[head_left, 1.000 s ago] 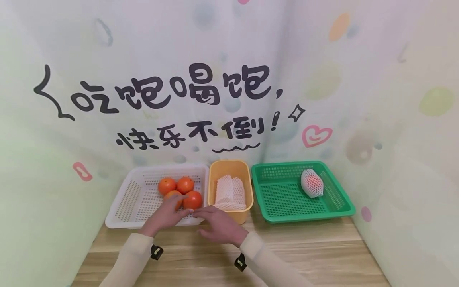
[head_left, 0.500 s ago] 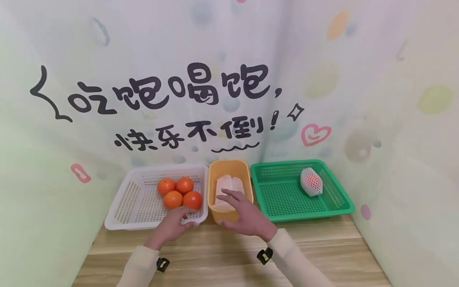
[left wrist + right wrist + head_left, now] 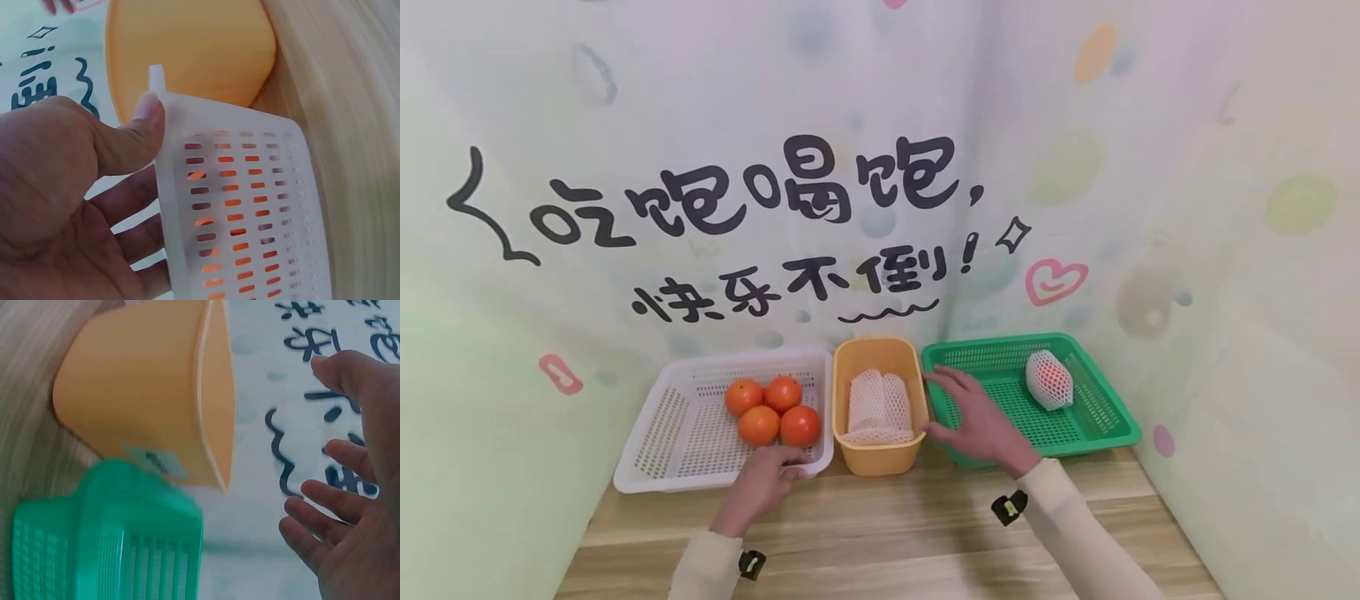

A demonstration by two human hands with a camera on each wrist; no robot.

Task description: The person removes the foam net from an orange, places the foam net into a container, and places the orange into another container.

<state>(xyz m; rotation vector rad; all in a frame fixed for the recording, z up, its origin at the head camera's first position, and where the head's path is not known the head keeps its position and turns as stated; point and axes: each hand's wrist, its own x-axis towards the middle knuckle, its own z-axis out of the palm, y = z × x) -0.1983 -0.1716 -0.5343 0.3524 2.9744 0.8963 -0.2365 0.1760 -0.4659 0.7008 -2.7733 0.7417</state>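
Observation:
In the head view my left hand (image 3: 763,483) is at the front rim of the white basket (image 3: 658,433). The left wrist view shows its thumb (image 3: 147,115) against the rim and the other fingers behind the basket wall, so the rim is pinched between them. Several round orange-red fruits (image 3: 758,426) sit grouped in that basket, just beyond the hand. My right hand (image 3: 981,421) is spread over the left edge of the green basket (image 3: 1000,408), holding nothing. One fruit in a white foam net (image 3: 1049,380) lies at that basket's right side.
Between the two baskets stands a yellow bin (image 3: 880,460) with white foam net sleeves (image 3: 880,408) inside. All three containers line up on a wooden table (image 3: 880,533) against a printed curtain (image 3: 820,83). Both wrists carry small black devices.
My right hand has moved right, from beside the left hand across the yellow bin to the green basket. The left hand has drawn back from over the fruits to the white basket's front rim.

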